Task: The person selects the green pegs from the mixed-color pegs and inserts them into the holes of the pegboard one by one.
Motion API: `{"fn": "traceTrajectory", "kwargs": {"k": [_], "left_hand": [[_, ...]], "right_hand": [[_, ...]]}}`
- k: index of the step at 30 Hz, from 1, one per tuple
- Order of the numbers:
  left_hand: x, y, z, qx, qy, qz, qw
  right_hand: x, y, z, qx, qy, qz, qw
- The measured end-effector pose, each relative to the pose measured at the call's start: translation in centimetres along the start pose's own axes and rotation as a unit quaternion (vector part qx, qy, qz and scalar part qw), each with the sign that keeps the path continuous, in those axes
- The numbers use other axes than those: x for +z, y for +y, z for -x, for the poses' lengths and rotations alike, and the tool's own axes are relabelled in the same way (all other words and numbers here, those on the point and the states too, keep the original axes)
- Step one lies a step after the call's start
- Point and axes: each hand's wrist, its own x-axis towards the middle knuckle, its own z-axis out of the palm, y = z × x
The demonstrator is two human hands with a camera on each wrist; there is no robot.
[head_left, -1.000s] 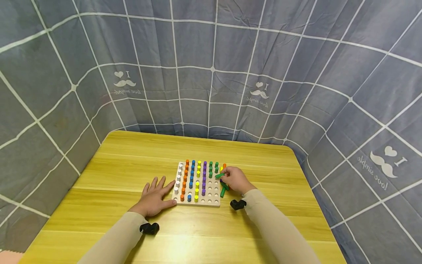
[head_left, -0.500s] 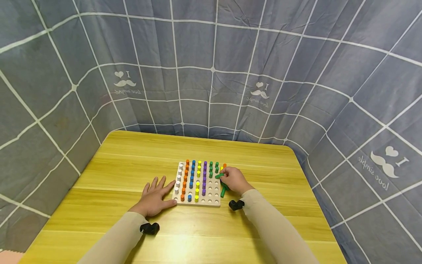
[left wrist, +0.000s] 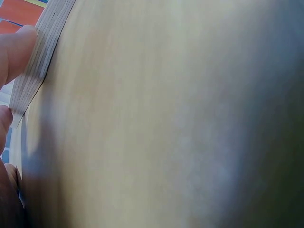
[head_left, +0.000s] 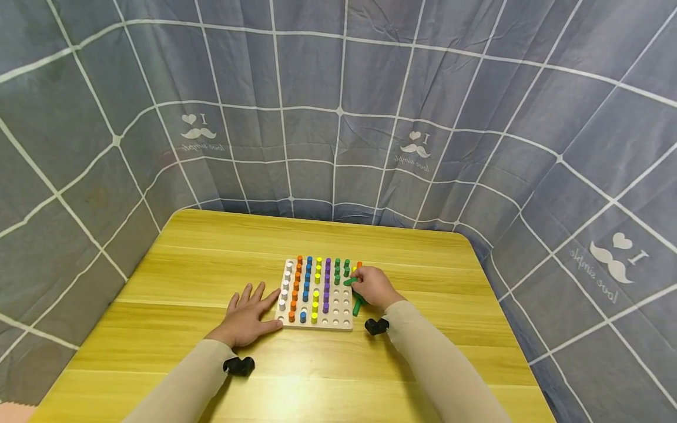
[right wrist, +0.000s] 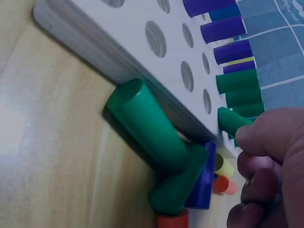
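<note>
From the head view, my left hand (head_left: 245,317) is lying flat on the wooden table (head_left: 201,258) with its fingers spread, the fingertips touching the left edge of the pegboard (head_left: 338,321). My right hand (head_left: 374,287) is sitting at the board's right edge, fingers pinching a green peg (head_left: 349,282) over the right-hand columns. Rows of white, orange, blue, yellow, purple and green pegs are standing in the board, and a loose green peg (head_left: 357,307) is lying on the table just beside it.

From the left wrist, my fingertips (left wrist: 14,52) are pressing against the pegboard's layered edge (left wrist: 35,71); the rest is blurred tabletop.

From the right wrist, my fingers (right wrist: 270,137) are pinching the green peg (right wrist: 232,121) at the board's rim, next to standing green pegs (right wrist: 237,81). Loose green pegs (right wrist: 147,128), a blue one (right wrist: 203,178) and an orange one (right wrist: 172,221) are lying against the board's side.
</note>
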Motion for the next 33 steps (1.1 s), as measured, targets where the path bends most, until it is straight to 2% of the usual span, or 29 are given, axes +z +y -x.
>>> {"fn": "traceTrajectory", "kwargs": {"k": [10,19,33], "left_hand": [[-0.3,0.3,0.3,0.0,0.001,0.0,1.0],[-0.3,0.2,0.5,0.009,0.007,0.013,0.9999],[0.1,-0.1,0.4,0.025,0.022,0.028,0.9991]], "right_hand": [[-0.2,-0.9,-0.1,-0.007,-0.019,0.026,0.999],[-0.5,-1.3,-0.2,0.005,-0.034,0.012,0.999],[-0.4,-1.2,-0.4,0.0,-0.037,0.019,0.999]]}}
